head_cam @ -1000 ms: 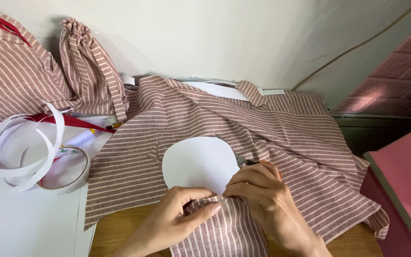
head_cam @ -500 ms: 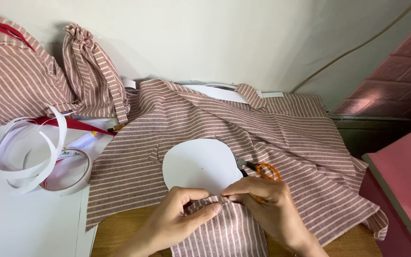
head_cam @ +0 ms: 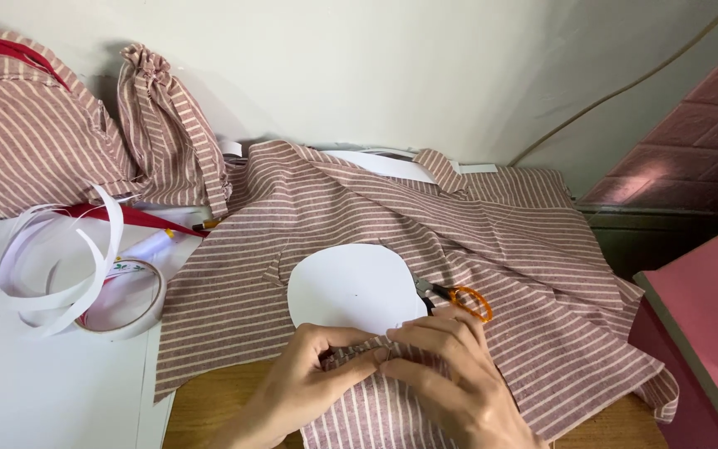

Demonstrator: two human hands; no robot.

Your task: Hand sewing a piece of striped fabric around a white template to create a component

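A red-and-white striped fabric (head_cam: 492,241) lies spread over the wooden table. A rounded white paper pattern (head_cam: 351,287) rests on it. My left hand (head_cam: 309,378) and my right hand (head_cam: 450,366) meet just below the pattern, both pinching a fold of the striped fabric between fingertips. Small scissors with orange handles (head_cam: 459,298) lie on the fabric just beyond my right hand, touching the pattern's right edge.
White paper strips (head_cam: 51,266) curl over a tape roll (head_cam: 122,303) on a white sheet at the left. More striped fabric (head_cam: 35,133) is bunched at the back left against the wall. A pink box (head_cam: 708,316) stands at the right edge.
My right hand has slid down and left off the scissors, which now lie uncovered on the fabric. Both hands stay pinching the fold below the pattern.
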